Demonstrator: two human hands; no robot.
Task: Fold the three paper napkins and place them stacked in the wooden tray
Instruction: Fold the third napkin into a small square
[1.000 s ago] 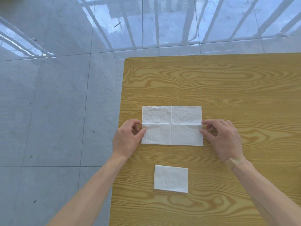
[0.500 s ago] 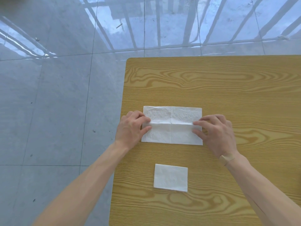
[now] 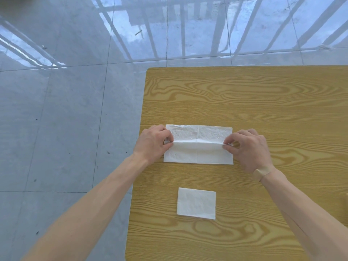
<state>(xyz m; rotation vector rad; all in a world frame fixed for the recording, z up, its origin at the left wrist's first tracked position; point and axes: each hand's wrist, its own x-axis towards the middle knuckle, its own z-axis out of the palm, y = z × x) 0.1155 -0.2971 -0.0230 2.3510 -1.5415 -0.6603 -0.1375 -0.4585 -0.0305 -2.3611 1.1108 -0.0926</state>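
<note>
Grey tile floor point(image 3: 56, 129) is filling the left of the view, reflecting window bars. Next comes the left hand point(image 3: 152, 146), which is curling its fingers and pinching the left end of the napkin point(image 3: 197, 153) at the lifted fold line. That napkin is lying on the wooden table point(image 3: 244, 100) near its left edge, its long axis running left to right, with the near half being carried up and over toward the far half; the raised edge is stretching straight between the two hands, and a crease is crossing the sheet at its middle. Nearer the person, well apart from it, a folded napkin point(image 3: 196, 203) is resting flat, a smaller rectangle also lying with its longer side left to right. Further right, the right hand point(image 3: 248, 147) is pinching the napkin's right end between thumb and fingertips, the other fingers bent. A tan band point(image 3: 260, 173) is sitting on that wrist.
</note>
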